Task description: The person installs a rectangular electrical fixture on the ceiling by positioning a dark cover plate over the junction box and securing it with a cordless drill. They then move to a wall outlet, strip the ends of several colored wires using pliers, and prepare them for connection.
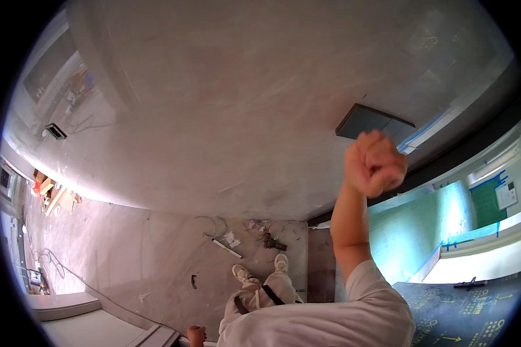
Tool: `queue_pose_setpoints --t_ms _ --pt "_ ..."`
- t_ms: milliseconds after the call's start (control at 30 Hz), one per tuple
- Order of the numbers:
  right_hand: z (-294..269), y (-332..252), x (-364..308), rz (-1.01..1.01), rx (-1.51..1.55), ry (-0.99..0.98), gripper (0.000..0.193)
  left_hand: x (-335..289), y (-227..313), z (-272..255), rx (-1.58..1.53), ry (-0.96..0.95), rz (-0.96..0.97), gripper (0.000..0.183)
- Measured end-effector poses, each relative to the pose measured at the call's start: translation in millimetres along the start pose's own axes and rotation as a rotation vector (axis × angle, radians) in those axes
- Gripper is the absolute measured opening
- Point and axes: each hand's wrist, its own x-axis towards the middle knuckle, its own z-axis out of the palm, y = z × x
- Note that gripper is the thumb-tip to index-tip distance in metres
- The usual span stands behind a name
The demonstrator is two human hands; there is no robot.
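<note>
My right hand [375,165] is raised on the right in front of a large grey-beige wall [226,92]. Its fingers are curled into a fist, slightly blurred. Directly beyond the fist, a flat dark-grey rectangular plate [369,120] lies tilted against the wall, shaped like a plastering trowel's blade. The fist covers its near edge and any handle there. Low down at the bottom edge, my left hand [196,335] shows only in part. Its fingers look folded, and I cannot make out anything inside them.
A drill-like power tool [270,242] and a pale stick [227,248] lie on the floor near my feet. A cable [92,288] crosses at left. An electrical box [55,132] sits in the wall. At right, a dark protective sheet [472,309] lies near a window opening.
</note>
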Motion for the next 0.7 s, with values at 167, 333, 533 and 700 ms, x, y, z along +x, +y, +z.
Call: queue_pose_setpoints --t_ms 167,333,533,700 --pt "-4.3 -20.9 -19.2 -0.008 0.125 -0.008 0.046 -3.9 37.4 8.4 -0.118 -0.015 0.108 0.014" --pt "-29.8 35.5 -50.6 -0.060 -0.154 -0.042 0.031 -5.0 85.5 13.2 -0.105 -0.036 0.197 0.016" --pt "-22.9 38.7 -58.6 -0.122 -0.128 -0.082 0.016 -6.3 83.0 -5.2 0.010 -0.009 0.325 0.019" --pt "-16.7 -3.4 -44.2 0.007 -0.022 -0.046 0.013 10.2 76.2 -3.9 0.109 -0.055 0.224 0.017"
